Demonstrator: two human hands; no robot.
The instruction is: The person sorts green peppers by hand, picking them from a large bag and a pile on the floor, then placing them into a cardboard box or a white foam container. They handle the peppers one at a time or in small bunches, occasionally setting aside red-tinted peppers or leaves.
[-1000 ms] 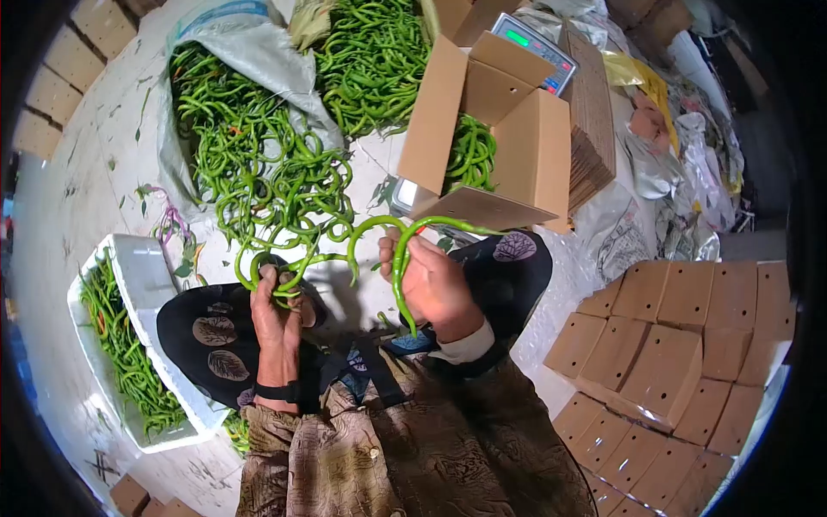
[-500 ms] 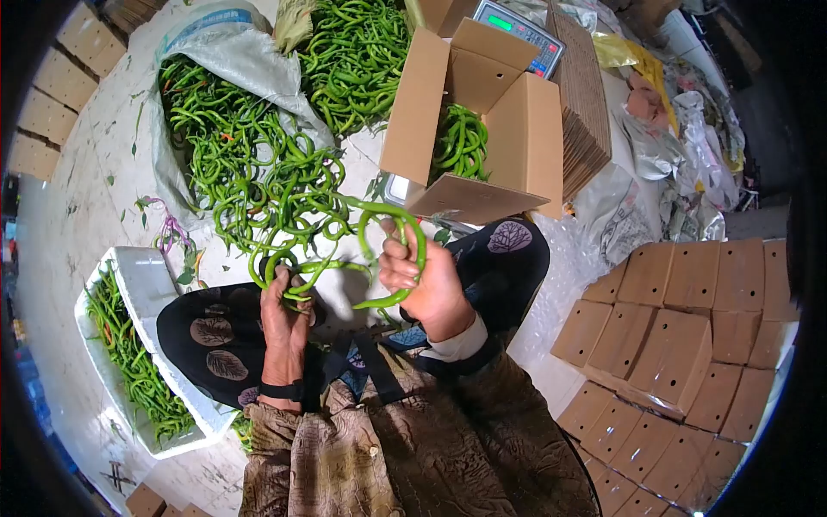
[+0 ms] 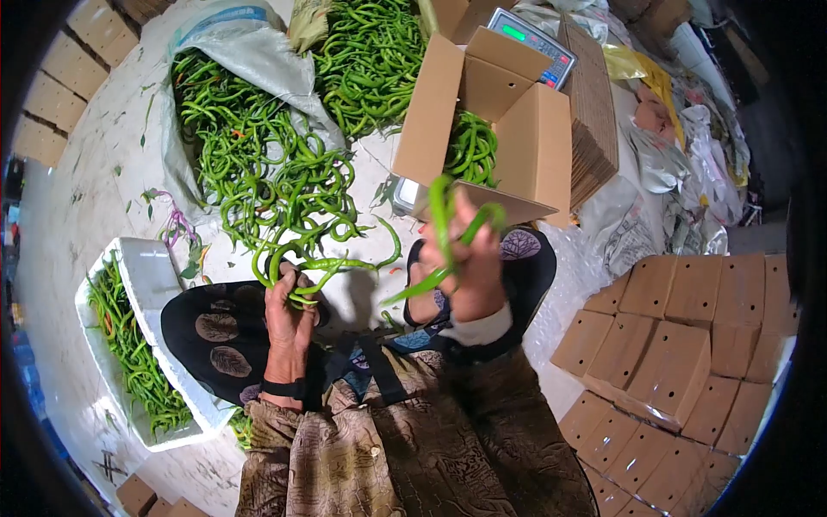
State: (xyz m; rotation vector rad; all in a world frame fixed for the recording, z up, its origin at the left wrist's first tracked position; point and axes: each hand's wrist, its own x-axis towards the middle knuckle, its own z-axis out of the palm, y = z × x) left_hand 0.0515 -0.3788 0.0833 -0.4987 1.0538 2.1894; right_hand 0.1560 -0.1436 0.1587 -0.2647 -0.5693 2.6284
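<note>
Several curled green chili peppers [image 3: 323, 264] are gripped in my left hand [image 3: 289, 310], which is closed around them at the near edge of a loose pepper heap [image 3: 284, 189]. My right hand [image 3: 478, 271], smeared by motion, is closed on a few more long green chili peppers [image 3: 442, 220]. It is just in front of an open cardboard box [image 3: 547, 151]. Inside that box lies a pile of green chili peppers [image 3: 472, 151]. The fingertips of my right hand are partly hidden by blur and by the peppers.
A white woven sack [image 3: 233, 43] spills peppers onto the floor. At left stands a white foam box [image 3: 159, 293] with more peppers. A digital scale [image 3: 534, 47] and flattened cardboard [image 3: 590, 112] are behind the open box. Closed cartons [image 3: 672, 362] are stacked at right.
My right hand has moved right and forward with its peppers, toward the open box. My left hand stays nearly in place, still holding peppers. The view has shifted slightly.
</note>
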